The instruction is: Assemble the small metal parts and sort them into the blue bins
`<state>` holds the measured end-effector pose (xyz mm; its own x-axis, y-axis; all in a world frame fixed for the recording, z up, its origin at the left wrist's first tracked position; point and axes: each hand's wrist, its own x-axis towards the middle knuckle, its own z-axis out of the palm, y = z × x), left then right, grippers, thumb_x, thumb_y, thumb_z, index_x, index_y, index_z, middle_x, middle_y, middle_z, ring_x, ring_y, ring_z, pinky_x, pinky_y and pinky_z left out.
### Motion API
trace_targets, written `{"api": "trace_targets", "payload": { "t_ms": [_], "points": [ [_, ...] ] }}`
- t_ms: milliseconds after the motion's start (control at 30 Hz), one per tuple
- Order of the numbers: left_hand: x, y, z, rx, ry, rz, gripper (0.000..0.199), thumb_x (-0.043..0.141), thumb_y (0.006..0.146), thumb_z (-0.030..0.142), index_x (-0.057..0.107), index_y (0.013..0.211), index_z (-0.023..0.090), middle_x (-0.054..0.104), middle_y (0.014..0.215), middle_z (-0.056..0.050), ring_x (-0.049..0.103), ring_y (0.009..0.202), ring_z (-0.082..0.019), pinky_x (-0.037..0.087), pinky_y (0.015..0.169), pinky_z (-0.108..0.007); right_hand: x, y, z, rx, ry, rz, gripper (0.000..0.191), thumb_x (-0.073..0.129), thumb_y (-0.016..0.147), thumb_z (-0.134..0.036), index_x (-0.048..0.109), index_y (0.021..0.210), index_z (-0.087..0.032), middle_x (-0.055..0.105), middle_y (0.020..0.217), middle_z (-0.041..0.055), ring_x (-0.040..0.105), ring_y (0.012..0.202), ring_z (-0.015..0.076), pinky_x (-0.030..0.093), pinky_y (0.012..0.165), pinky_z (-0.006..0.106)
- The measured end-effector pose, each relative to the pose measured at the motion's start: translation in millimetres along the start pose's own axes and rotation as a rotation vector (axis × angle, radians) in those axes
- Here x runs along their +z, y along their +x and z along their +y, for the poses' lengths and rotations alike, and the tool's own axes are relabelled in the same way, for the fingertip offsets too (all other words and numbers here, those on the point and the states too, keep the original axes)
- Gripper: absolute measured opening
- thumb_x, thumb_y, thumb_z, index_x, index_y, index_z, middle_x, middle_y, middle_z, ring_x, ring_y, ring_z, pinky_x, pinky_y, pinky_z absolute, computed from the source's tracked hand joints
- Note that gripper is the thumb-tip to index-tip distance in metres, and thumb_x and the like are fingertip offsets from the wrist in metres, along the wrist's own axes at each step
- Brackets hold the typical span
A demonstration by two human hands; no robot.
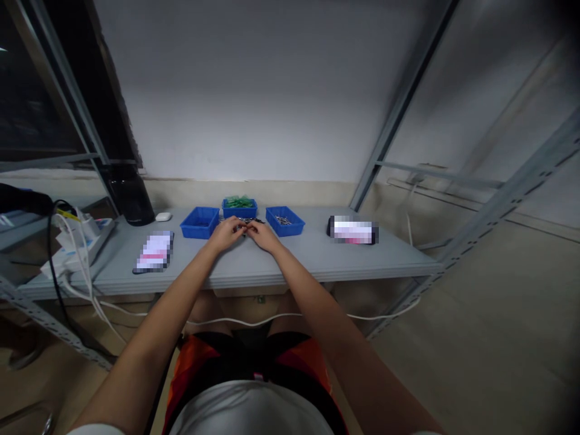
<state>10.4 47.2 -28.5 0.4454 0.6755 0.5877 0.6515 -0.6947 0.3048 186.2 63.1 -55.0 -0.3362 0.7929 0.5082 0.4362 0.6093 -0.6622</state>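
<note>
My left hand (225, 232) and my right hand (263, 234) meet over the middle of the grey shelf table, fingertips curled together. Whatever they pinch between them is too small and too covered to make out. Just behind the fingers lies a row of small dark and metallic parts (252, 220), partly hidden by the hands. To the left of my left hand sits a blue tray (200, 228) with little visible inside. Beyond the hands, another blue tray (240, 212) holds green pieces (239, 202). A third blue tray (293, 229), right of my right hand, contains thin silvery metal parts (283, 220).
Phones with blurred screens lie left (155, 251) and right (353, 230). A black bottle (131, 196) and a white earbud case (163, 216) stand at the back left. A power strip (79, 248) with cables occupies the left end. Metal shelf posts (403, 99) frame the table.
</note>
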Motion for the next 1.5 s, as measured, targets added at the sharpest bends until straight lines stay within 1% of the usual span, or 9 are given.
{"api": "trace_targets", "payload": {
  "t_ms": [200,400,533,633,833,967,1133,1267,1500],
  "points": [
    [5.5,0.1,-6.7,-0.123,0.010,0.016,0.020,0.054,0.081,0.024,0.068,0.091,0.014,0.064,0.083,-0.006,0.056,0.069,-0.016,0.044,0.067,-0.028,-3.8,-1.3,-9.8,0.016,-0.005,0.078,0.013,0.054,0.085,-0.023,0.064,0.087,-0.017,0.069,0.086,0.0048,0.060,0.075,0.0146,0.045,0.075,0.027],
    [7.5,0.6,-3.6,-0.050,-0.046,-0.109,0.017,0.053,0.078,0.021,0.068,0.085,0.015,0.066,0.078,-0.005,0.057,0.072,-0.018,0.043,0.069,-0.028,-2.2,-1.8,-15.6,-0.078,0.003,0.091,0.015,0.053,0.086,-0.024,0.065,0.091,-0.016,0.069,0.089,0.0059,0.061,0.080,0.0147,0.045,0.077,0.026],
    [-8.8,0.8,2.0,-0.201,0.205,0.131,0.023,0.049,0.085,0.029,0.067,0.091,0.016,0.066,0.094,-0.010,0.056,0.093,-0.024,0.041,0.085,-0.036,-1.4,-0.2,-7.6,0.051,-0.074,0.151,0.019,0.052,0.089,-0.028,0.064,0.096,-0.015,0.067,0.084,0.0052,0.060,0.075,0.0141,0.044,0.073,0.025],
    [-24.8,-3.0,1.1,-0.438,0.424,0.373,0.029,0.043,0.089,0.030,0.064,0.100,0.014,0.063,0.104,-0.015,0.050,0.106,-0.030,0.035,0.093,-0.044,1.0,-1.3,-1.0,0.070,-0.249,0.025,0.017,0.061,0.084,-0.028,0.066,0.094,-0.015,0.066,0.086,0.0058,0.059,0.081,0.0159,0.044,0.076,0.026],
    [-38.6,-11.9,-7.5,-0.723,0.559,0.479,0.037,0.050,0.085,0.025,0.056,0.112,0.001,0.058,0.108,-0.023,0.047,0.108,-0.034,0.029,0.098,-0.049,9.7,-3.5,0.8,0.045,-0.451,-0.046,0.017,0.060,0.086,-0.029,0.069,0.097,-0.019,0.065,0.097,0.0076,0.058,0.094,0.0193,0.043,0.084,0.029],
    [-34.1,-6.5,-3.5,-0.546,0.517,0.468,0.043,0.049,0.086,0.022,0.049,0.125,0.005,0.055,0.116,-0.020,0.047,0.110,-0.032,0.035,0.094,-0.044,8.9,-1.0,0.9,0.053,-0.458,-0.049,0.014,0.058,0.086,-0.023,0.071,0.090,-0.018,0.066,0.095,0.0088,0.059,0.092,0.0198,0.043,0.082,0.029],
    [-10.4,0.3,6.0,-0.120,0.386,0.059,0.025,0.049,0.088,0.024,0.063,0.106,0.013,0.062,0.103,-0.013,0.054,0.100,-0.026,0.042,0.088,-0.036,2.3,2.5,-1.0,0.058,-0.254,0.064,0.015,0.057,0.086,-0.023,0.070,0.088,-0.016,0.069,0.086,0.0063,0.060,0.076,0.0153,0.044,0.075,0.026],
    [3.5,0.2,3.1,-0.059,0.342,-0.038,0.025,0.048,0.090,0.028,0.066,0.102,0.015,0.066,0.097,-0.011,0.057,0.094,-0.025,0.043,0.082,-0.034,1.3,2.7,-6.6,0.006,-0.112,0.103,0.015,0.060,0.084,-0.028,0.070,0.083,-0.017,0.069,0.082,0.0042,0.058,0.071,0.0136,0.043,0.071,0.025],
    [2.0,1.8,-3.3,-0.055,0.216,-0.033,0.021,0.054,0.086,0.028,0.069,0.095,0.016,0.069,0.091,-0.009,0.060,0.089,-0.023,0.045,0.080,-0.032,-1.1,1.5,-11.4,0.056,-0.013,0.133,0.012,0.061,0.082,-0.024,0.070,0.083,-0.017,0.070,0.081,0.0037,0.060,0.073,0.0145,0.044,0.070,0.025]
  ]
}}
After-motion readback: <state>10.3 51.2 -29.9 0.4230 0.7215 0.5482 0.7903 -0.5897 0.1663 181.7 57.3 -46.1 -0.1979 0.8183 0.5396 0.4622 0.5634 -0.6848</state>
